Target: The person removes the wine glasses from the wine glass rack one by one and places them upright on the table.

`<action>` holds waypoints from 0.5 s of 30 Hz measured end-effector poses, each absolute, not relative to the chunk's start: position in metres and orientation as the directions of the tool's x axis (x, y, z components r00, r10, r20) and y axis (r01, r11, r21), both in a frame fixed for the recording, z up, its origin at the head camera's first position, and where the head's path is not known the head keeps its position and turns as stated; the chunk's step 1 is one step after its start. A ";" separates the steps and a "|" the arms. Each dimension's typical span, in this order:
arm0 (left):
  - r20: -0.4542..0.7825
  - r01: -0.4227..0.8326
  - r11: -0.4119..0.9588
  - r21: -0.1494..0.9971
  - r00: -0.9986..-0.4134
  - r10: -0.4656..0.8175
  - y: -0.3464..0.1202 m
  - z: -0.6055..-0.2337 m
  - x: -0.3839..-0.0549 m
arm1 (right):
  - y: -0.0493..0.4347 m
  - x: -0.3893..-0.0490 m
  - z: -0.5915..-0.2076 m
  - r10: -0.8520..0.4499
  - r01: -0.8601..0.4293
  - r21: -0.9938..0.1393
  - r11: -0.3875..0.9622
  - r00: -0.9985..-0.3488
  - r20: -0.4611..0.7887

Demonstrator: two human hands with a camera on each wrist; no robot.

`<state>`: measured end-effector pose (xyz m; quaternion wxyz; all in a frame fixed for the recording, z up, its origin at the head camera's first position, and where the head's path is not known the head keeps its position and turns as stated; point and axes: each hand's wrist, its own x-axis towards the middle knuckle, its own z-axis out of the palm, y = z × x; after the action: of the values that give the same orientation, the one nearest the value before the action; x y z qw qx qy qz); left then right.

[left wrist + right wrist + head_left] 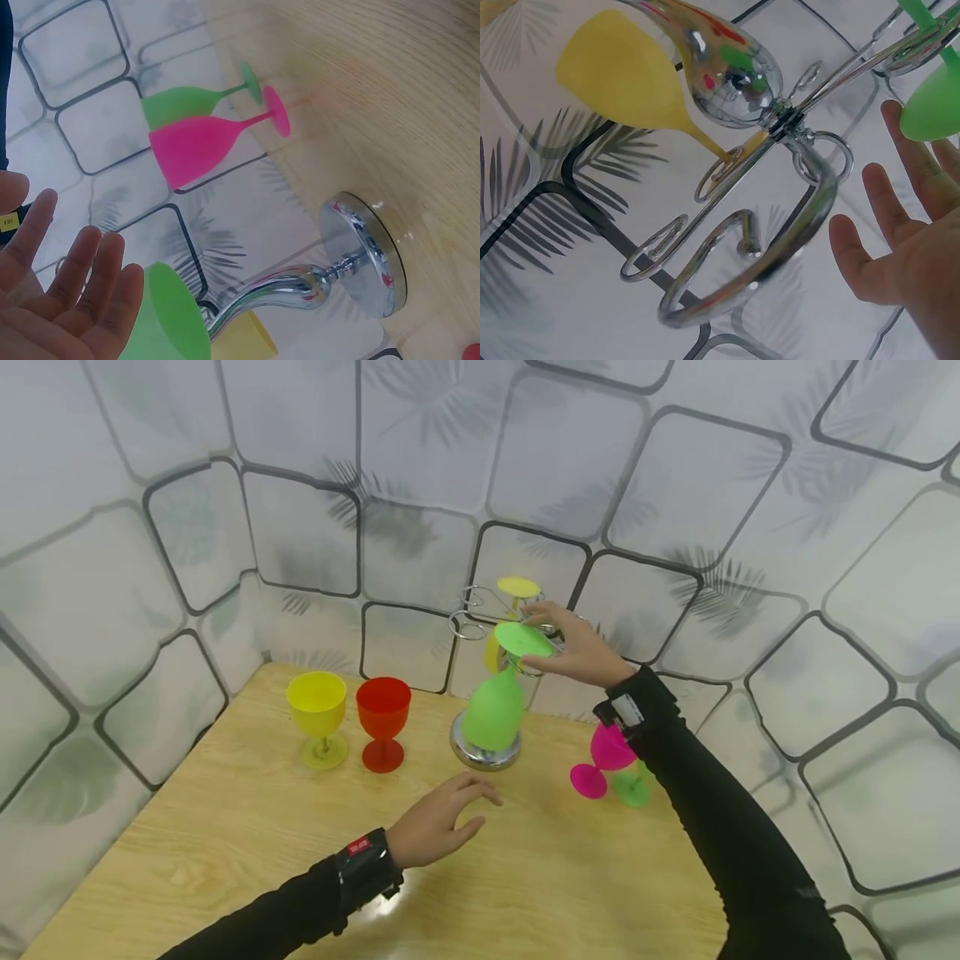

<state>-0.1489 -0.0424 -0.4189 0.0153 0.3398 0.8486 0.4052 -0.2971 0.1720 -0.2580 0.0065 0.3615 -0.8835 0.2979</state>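
Note:
A chrome goblet rack stands on the table with its round base below. From it hangs a green goblet upside down, its round foot on top. My right hand grips that foot, thumb at the near rim and fingers at the far rim; three fingers show extended beside the green goblet in the right wrist view. Behind it a yellow goblet hangs inverted in the rack. My left hand hovers over the table before the rack's base, fingers loosely extended and holding nothing.
An upright yellow goblet and a red goblet stand to the rack's left. To its right are a pink goblet and another green goblet, partly hidden by my right wrist in the head view. Patterned cloth hangs behind the table.

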 end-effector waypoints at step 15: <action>0.271 0.587 0.429 0.687 -0.755 0.598 -0.039 -0.426 -0.151 | 0.207 -0.308 -0.260 -0.569 -0.608 -0.472 0.638 -0.786 0.243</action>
<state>-0.1512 -0.0388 -0.4256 0.0067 0.3502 0.8453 0.4034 -0.3077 0.2075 -0.2604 0.0358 0.3252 -0.9044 0.2739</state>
